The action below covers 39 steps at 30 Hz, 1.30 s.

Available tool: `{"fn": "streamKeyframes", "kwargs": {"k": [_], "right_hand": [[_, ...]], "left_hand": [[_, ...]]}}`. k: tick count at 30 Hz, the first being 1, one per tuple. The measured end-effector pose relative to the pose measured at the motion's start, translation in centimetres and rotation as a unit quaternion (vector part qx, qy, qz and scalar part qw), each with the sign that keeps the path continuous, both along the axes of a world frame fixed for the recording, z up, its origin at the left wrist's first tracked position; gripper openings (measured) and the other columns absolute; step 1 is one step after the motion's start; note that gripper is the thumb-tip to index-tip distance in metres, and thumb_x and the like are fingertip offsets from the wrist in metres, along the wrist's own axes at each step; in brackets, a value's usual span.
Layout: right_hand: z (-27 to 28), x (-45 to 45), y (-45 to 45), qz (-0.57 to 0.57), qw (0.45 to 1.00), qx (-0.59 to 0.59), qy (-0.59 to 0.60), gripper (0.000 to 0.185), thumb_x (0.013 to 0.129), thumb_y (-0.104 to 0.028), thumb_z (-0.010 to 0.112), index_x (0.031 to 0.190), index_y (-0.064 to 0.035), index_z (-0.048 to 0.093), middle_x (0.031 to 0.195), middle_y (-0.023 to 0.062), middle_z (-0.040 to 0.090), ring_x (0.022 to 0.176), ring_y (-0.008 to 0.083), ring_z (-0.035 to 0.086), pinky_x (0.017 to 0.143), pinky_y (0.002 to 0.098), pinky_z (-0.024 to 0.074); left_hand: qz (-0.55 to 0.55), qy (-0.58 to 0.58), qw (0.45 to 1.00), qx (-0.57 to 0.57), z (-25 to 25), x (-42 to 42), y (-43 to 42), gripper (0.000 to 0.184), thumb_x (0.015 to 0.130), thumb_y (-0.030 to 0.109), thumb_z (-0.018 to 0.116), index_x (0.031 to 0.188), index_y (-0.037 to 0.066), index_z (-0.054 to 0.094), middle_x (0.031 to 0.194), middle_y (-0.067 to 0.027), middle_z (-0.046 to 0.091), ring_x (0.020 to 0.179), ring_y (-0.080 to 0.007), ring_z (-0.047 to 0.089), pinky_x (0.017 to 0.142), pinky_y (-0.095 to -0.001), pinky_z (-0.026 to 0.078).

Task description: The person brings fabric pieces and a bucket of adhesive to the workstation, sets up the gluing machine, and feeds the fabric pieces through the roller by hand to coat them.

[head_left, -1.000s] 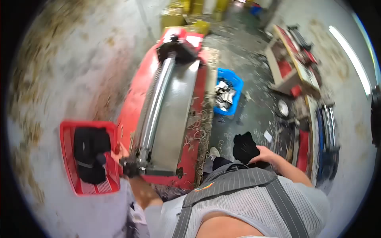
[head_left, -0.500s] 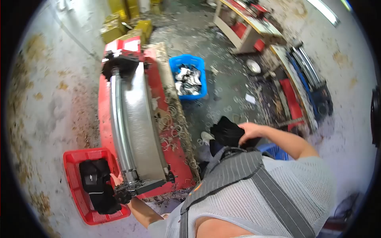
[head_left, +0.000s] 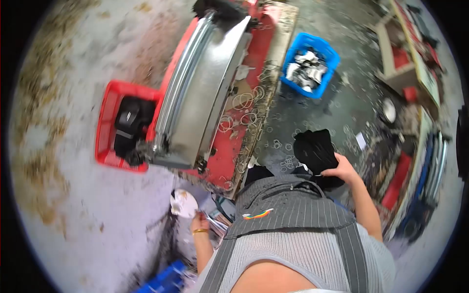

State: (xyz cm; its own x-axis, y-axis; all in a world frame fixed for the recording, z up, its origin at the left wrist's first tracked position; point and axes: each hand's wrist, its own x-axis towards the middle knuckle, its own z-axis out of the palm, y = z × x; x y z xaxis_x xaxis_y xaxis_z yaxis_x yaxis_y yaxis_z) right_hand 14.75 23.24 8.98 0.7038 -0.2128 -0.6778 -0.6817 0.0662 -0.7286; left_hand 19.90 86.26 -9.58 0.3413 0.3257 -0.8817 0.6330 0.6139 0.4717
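My right hand (head_left: 343,169) is closed on the edge of a bundle of black cloth (head_left: 315,149), which looks like folded knit pieces. The bundle is in front of the striped apron (head_left: 288,195). My left hand (head_left: 199,222), with a yellow band at the wrist, is low on the left beside a white round disc (head_left: 184,203). Blur hides its fingers, and I cannot tell whether it touches the disc. Further up, a long machine with metal rollers (head_left: 183,80) and a flat metal plate (head_left: 207,93) rests on a red table (head_left: 225,163).
A red basket (head_left: 105,124) with black cloth pieces stands left of the machine. On the floor, a blue basket (head_left: 305,41) contains white and dark pieces. Pale rings (head_left: 249,100) are scattered about. Another bench (head_left: 415,73) stands at the right; a blue container (head_left: 166,281) is low left.
My left hand has moved away from the red basket and machine end to the white disc lower down. My right hand still holds the black cloth. The view has turned and shifted.
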Motion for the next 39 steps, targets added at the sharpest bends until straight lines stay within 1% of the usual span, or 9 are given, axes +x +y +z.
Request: {"fn": "streamKeyframes", "kwargs": {"k": [4,5,8,12,14,19,23,29,39], "right_hand": [[-2.6,-1.9,-5.6,-0.005,0.999,0.051,-0.01,0.061,0.056,-0.004,0.076,0.112,0.0019,0.052,0.103,0.0082,0.061,0.094,0.0168,0.057,0.088,0.0307,0.0425],[-3.6,-2.6,-6.8,-0.028,0.996,0.076,-0.04,0.061,0.056,-0.003,0.076,0.111,0.0022,0.051,0.103,0.0086,0.061,0.094,0.0176,0.057,0.088,0.0309,0.0424],[-4.6,-4.4,-10.3,-0.056,0.988,0.103,-0.1,0.057,0.058,-0.002,0.076,0.109,0.0028,0.051,0.101,0.009,0.06,0.093,0.0181,0.057,0.087,0.0308,0.0437],[-4.5,-9.0,-14.8,-0.11,0.978,0.152,-0.093,0.054,0.059,0.0,0.075,0.108,0.0032,0.051,0.101,0.0086,0.06,0.091,0.0164,0.058,0.084,0.0301,0.0453],[-4.5,-11.2,-16.9,-0.119,0.975,0.152,-0.108,0.053,0.059,0.001,0.074,0.108,0.0033,0.051,0.101,0.0086,0.06,0.09,0.0161,0.058,0.083,0.0299,0.0455],[-5.5,-13.4,-23.6,-0.144,0.98,0.118,-0.067,0.052,0.06,0.004,0.073,0.107,0.0025,0.052,0.103,0.0091,0.059,0.091,0.0172,0.058,0.083,0.0286,0.045],[-8.4,-13.1,-29.8,-0.154,0.982,0.096,-0.057,0.056,0.061,0.005,0.072,0.112,0.0015,0.05,0.103,0.0084,0.058,0.091,0.0173,0.056,0.083,0.0282,0.0443],[-8.2,-9.2,-41.7,-0.203,0.974,0.101,-0.013,0.057,0.063,0.008,0.068,0.116,0.0007,0.048,0.106,0.0086,0.057,0.092,0.0179,0.057,0.083,0.0289,0.0445],[-1.4,-2.2,-65.2,-0.364,0.928,0.038,-0.067,0.052,0.061,0.001,0.074,0.108,0.0028,0.051,0.1,0.0095,0.06,0.089,0.0173,0.058,0.083,0.0298,0.0453]], "left_hand": [[-0.245,0.066,0.962,-0.099,7.1,-5.7,-19.9,0.01,0.083,0.009,0.059,0.082,-0.001,0.057,0.072,-0.0087,0.061,0.06,-0.0151,0.058,0.052,-0.0238,0.048],[-0.342,0.076,0.937,-0.01,10.3,-5.6,-26.9,0.022,0.088,0.026,0.054,0.08,0.006,0.057,0.064,-0.0023,0.056,0.049,-0.0091,0.05,0.038,-0.02,0.037],[-0.385,0.003,0.921,-0.053,10.2,-7.3,-37.4,0.012,0.087,0.013,0.057,0.09,0.002,0.053,0.079,-0.007,0.06,0.07,-0.0132,0.059,0.059,-0.0233,0.051],[-0.507,-0.089,0.856,-0.046,11.1,-8.1,-48.7,0.016,0.08,0.011,0.065,0.082,0.001,0.053,0.072,-0.0071,0.061,0.067,-0.0127,0.061,0.06,-0.0236,0.051],[-0.659,-0.115,0.739,0.077,10.8,-8.2,-52.7,0.023,0.075,0.015,0.071,0.07,0.003,0.052,0.066,-0.0041,0.06,0.063,-0.0088,0.059,0.055,-0.023,0.047],[-0.743,-0.226,0.606,0.172,11.3,-6.0,-63.1,0.029,0.066,0.017,0.076,0.065,0.004,0.051,0.06,-0.0026,0.058,0.056,-0.0081,0.053,0.052,-0.0255,0.044],[-0.734,-0.207,0.634,0.132,11.3,-2.9,-70.8,0.037,0.065,0.008,0.076,0.068,0.004,0.039,0.062,-0.006,0.059,0.06,-0.0131,0.059,0.056,-0.0287,0.046],[-0.709,-0.265,0.646,0.095,5.1,1.2,-81.8,0.02,0.071,0.016,0.072,0.08,0.005,0.058,0.062,-0.0045,0.06,0.059,-0.0105,0.059,0.056,-0.0271,0.046],[-0.715,-0.13,0.675,-0.125,10.3,11.7,-112.6,0.039,0.093,0.032,0.046,0.063,0.008,0.043,0.049,0.0035,0.038,0.04,-0.0066,0.037,0.038,-0.0229,0.029]]}}
